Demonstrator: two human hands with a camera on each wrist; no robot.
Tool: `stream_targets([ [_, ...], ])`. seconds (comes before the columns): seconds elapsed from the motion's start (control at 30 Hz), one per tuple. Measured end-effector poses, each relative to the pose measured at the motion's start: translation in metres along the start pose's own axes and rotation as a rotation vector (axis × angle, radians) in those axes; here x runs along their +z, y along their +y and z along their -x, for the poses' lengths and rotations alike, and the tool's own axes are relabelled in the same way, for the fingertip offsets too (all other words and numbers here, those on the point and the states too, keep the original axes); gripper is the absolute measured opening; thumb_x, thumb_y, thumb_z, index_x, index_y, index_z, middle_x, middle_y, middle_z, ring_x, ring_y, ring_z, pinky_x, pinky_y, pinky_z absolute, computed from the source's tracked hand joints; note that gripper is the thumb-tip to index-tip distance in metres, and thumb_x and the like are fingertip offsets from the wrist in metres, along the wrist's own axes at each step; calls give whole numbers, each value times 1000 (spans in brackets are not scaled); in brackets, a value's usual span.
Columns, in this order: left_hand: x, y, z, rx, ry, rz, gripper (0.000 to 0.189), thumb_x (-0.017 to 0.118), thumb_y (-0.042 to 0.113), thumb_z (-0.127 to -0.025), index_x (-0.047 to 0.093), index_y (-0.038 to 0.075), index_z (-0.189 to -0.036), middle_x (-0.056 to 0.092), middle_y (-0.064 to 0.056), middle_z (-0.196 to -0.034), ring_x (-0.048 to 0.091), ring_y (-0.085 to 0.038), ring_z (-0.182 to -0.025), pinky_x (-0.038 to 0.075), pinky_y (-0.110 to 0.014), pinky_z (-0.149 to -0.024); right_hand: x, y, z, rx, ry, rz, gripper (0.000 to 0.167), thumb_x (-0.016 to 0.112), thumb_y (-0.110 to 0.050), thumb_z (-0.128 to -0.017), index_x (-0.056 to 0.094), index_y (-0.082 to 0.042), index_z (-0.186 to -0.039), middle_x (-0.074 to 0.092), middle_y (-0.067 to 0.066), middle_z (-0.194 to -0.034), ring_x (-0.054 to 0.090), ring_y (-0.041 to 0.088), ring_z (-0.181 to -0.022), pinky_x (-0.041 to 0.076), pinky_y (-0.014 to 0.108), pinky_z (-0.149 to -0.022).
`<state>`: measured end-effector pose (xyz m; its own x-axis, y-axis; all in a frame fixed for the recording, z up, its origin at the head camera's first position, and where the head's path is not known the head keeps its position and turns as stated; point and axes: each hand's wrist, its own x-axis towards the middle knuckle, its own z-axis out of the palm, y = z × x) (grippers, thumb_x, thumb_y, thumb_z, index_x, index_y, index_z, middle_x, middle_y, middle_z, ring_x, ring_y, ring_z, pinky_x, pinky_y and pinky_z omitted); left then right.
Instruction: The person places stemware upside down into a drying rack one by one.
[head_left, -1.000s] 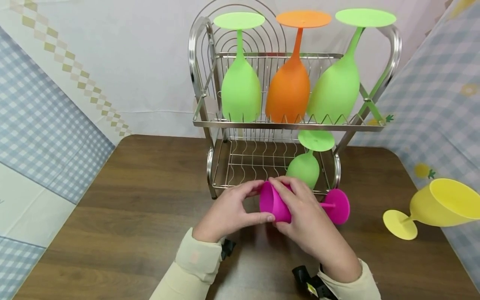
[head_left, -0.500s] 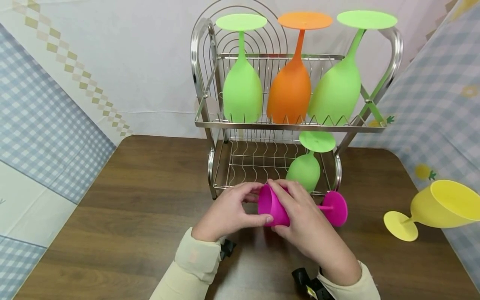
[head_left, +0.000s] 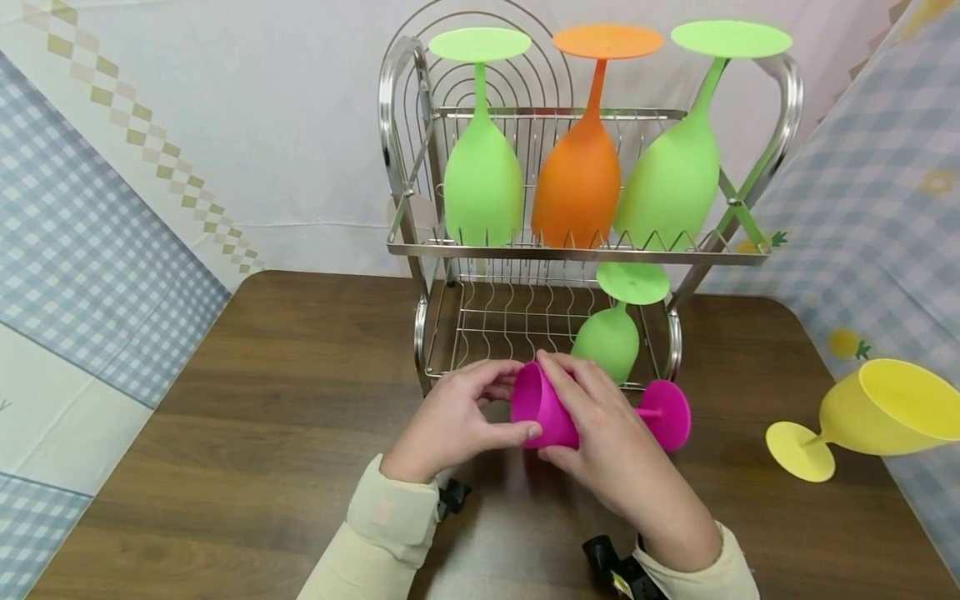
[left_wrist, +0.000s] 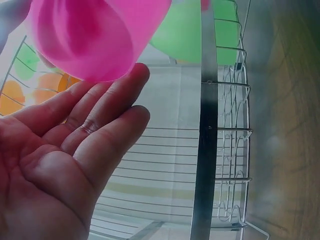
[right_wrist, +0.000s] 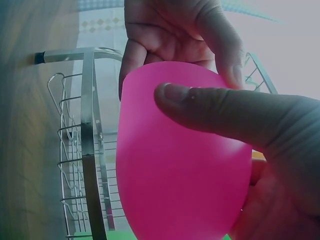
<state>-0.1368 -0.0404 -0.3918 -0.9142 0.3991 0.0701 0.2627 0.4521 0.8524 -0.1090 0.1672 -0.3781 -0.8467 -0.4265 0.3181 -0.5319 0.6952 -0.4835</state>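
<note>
A magenta plastic wine goblet [head_left: 551,417] lies sideways in the air before the rack, its mouth to the left and its round foot to the right. My right hand [head_left: 611,433] grips the bowl, the thumb [right_wrist: 200,105] across its near side. At the mouth is my left hand [head_left: 465,417], with fairly straight fingers and thumb touching opposite sides of the rim. The left wrist view shows its palm turned up and fingertips [left_wrist: 137,75] right at the rim. Just behind, a small green goblet [head_left: 609,337] stands upside down on the rack's lower tier.
A two-tier chrome dish rack [head_left: 577,252] stands at the back of the wooden table [head_left: 247,433]. Upside down on its upper tier are two green goblets [head_left: 483,183] and an orange goblet [head_left: 576,179]. A yellow goblet [head_left: 862,408] lies on its side at the right edge.
The magenta goblet has shifted slightly to the left, its foot nearer my right hand. Both hands keep nearly the same places at it.
</note>
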Motion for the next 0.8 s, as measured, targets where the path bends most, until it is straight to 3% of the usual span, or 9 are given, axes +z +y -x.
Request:
stream_targets([
  [0.27,0,-1,0,26,38,66,67,89,34,-76,62,12,-133,66,6,-123,67,-8,-101,56,-25,-89,-5,1,1,-13,62,-18,96,95,-13,-67,47,-3,-148,48,14,-146,47,35,-131,52,52,-98],
  [0.6,-8,-3,1,-4,98,104,67,90,27,-74,61,11,-133,65,4,-124,67,-12,-102,56,-27,-91,-9,4,2,-76,220,-48,85,95,-14,-67,55,-4,-142,57,13,-139,58,33,-123,55,47,-94],
  [0.67,-10,-4,1,2,112,108,68,91,27,-74,61,10,-133,65,3,-123,67,-13,-102,55,-27,-92,-10,4,2,-81,253,-51,82,95,-14,-67,58,-6,-140,60,11,-136,60,30,-121,55,43,-94],
  [0.8,-13,-6,1,9,131,115,68,91,27,-74,61,10,-133,65,2,-123,66,-13,-102,55,-27,-93,-12,5,1,-111,324,-79,75,95,-12,-65,63,-6,-133,65,7,-129,63,24,-115,48,19,-98],
])
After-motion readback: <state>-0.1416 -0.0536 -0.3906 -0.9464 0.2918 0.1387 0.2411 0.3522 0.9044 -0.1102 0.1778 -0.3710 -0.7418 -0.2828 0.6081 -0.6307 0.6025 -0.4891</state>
